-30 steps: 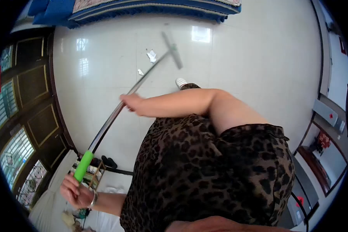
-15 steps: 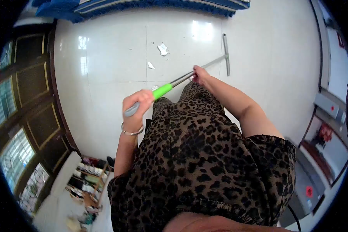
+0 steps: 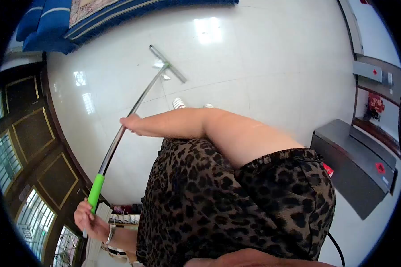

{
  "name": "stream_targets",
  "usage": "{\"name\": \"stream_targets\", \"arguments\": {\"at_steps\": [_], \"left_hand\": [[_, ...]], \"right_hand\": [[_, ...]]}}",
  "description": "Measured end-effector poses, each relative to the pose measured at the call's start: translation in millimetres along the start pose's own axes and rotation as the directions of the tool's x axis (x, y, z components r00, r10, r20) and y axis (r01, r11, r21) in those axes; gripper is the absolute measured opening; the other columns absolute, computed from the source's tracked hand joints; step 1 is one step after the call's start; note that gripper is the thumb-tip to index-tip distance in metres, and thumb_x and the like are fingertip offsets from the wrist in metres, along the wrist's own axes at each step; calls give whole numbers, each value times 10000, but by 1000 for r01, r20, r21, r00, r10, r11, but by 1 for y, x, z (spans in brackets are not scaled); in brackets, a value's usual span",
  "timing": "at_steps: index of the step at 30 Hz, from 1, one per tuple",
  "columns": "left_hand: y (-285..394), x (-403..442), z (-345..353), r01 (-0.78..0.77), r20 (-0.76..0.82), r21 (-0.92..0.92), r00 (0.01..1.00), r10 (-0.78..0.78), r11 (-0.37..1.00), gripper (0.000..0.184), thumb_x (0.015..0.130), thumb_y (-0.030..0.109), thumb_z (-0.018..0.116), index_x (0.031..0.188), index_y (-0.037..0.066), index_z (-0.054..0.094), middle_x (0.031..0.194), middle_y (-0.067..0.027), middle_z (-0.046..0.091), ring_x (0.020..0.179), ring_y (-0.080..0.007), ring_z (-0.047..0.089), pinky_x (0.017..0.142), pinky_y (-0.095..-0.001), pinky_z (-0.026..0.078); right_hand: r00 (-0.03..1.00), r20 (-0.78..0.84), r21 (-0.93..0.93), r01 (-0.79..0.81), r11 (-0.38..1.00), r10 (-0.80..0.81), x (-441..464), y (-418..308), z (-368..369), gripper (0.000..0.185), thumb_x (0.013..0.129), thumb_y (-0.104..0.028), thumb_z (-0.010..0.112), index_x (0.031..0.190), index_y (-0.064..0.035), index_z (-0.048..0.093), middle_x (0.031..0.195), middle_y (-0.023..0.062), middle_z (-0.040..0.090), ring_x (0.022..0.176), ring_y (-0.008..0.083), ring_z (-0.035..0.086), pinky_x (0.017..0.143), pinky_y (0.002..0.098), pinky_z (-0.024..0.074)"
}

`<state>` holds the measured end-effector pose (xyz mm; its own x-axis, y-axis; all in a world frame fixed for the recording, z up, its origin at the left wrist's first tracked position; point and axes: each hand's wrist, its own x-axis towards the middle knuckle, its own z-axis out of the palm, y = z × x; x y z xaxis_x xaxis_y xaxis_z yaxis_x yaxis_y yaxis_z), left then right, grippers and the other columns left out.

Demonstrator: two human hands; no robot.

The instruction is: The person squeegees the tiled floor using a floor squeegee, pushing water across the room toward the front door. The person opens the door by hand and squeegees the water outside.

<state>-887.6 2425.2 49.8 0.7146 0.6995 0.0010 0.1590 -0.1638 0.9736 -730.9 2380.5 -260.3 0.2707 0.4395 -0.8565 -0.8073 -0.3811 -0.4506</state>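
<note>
My left hand (image 3: pixel 90 220), with a bracelet at its wrist, is closed round the green grip (image 3: pixel 96 192) at the upper end of a long metal pole. Farther down, my right hand (image 3: pixel 131 122) wraps the bare pole (image 3: pixel 113 147), with the right arm crossing in front of my body. The pole slants away to a wide, flat grey head (image 3: pixel 176 73) lying on the floor. White scraps (image 3: pixel 165 77) lie against and partly behind this head.
A blue-skirted sofa (image 3: pixel 53 29) stands at the back left. Dark panelled doors (image 3: pixel 33 133) line the left side. On the right is a grey cabinet (image 3: pixel 352 169). My white shoes (image 3: pixel 178 103) show on the pale tiles, and a shoe rack (image 3: pixel 124 219) is at lower left.
Since half a second ago, the pole and its head have swung from right to left, onto the white scraps. Both hands have moved left, still holding it. The view has turned too.
</note>
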Motion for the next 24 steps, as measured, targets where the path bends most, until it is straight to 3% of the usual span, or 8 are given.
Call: {"name": "stream_targets", "arguments": {"at_steps": [2, 7, 11, 12, 15, 16, 21, 24], "left_hand": [[18, -5, -7, -62, 82, 60, 995, 57, 996, 211, 780, 140, 455, 609, 83, 344, 578, -19, 318, 693, -173, 406, 881, -401, 322], [46, -4, 17, -66, 309, -119, 946, 100, 991, 217, 776, 151, 449, 594, 97, 345, 567, -24, 333, 682, -164, 396, 862, -380, 339], [18, -6, 106, -48, 420, -271, 893, 163, 961, 151, 725, 108, 495, 617, 55, 403, 570, -31, 368, 645, -178, 417, 797, -365, 384], [2, -4, 124, -11, 474, -248, 871, 131, 969, 142, 716, 103, 509, 619, 44, 425, 592, -41, 412, 644, -180, 432, 765, -359, 394], [-17, -31, 217, 54, 524, -111, 851, 13, 992, 154, 708, 115, 548, 607, 30, 469, 680, -80, 528, 646, -180, 466, 678, -327, 397], [-30, -40, 242, 96, 620, -89, 784, -20, 991, 136, 715, 117, 564, 627, 40, 493, 733, -94, 561, 687, -180, 488, 671, -324, 399], [-71, -99, 365, 134, 950, -157, 290, 113, 979, 144, 724, 24, 585, 627, 23, 478, 729, -63, 538, 790, -175, 516, 753, -289, 398], [-77, -125, 386, 135, 949, -193, 277, 150, 972, 162, 724, 21, 585, 611, 25, 469, 695, -52, 520, 783, -164, 514, 752, -293, 401]], "right_hand": [[998, 56, 82, -20, 996, 15, -37, -11, -3, 301, 689, -281, 529, 636, 15, 509, 612, 109, 502, 515, 183, 441, 434, 331, 361], [995, 0, 307, 95, 947, -100, -71, 4, -59, 297, 713, -278, 526, 691, 17, 506, 685, 106, 507, 545, 177, 431, 465, 331, 383], [973, -229, 402, 131, 906, -39, -94, 38, -182, 358, 716, -345, 534, 811, 0, 538, 842, 125, 537, 685, 216, 486, 546, 374, 400], [981, -192, 372, 90, 924, -18, -79, 58, -217, 391, 744, -372, 509, 895, -11, 523, 934, 128, 512, 773, 226, 475, 613, 408, 393], [918, -396, 433, 179, 883, 8, -79, 115, -324, 400, 773, -393, 477, 891, -12, 511, 891, 126, 500, 704, 209, 439, 590, 396, 398], [886, -462, 489, 228, 842, 28, -101, 123, -355, 240, 771, -275, 509, 797, -38, 484, 717, 82, 431, 604, 170, 391, 466, 302, 380], [832, -499, 611, 138, 780, 244, -118, 218, -502, 174, 718, -241, 539, 658, -121, 429, 545, 19, 376, 457, 129, 361, 485, 291, 394], [868, -438, 616, 100, 781, 234, -130, 242, -527, 162, 700, -205, 512, 601, -134, 406, 477, -4, 352, 420, 108, 370, 485, 294, 402]]}}
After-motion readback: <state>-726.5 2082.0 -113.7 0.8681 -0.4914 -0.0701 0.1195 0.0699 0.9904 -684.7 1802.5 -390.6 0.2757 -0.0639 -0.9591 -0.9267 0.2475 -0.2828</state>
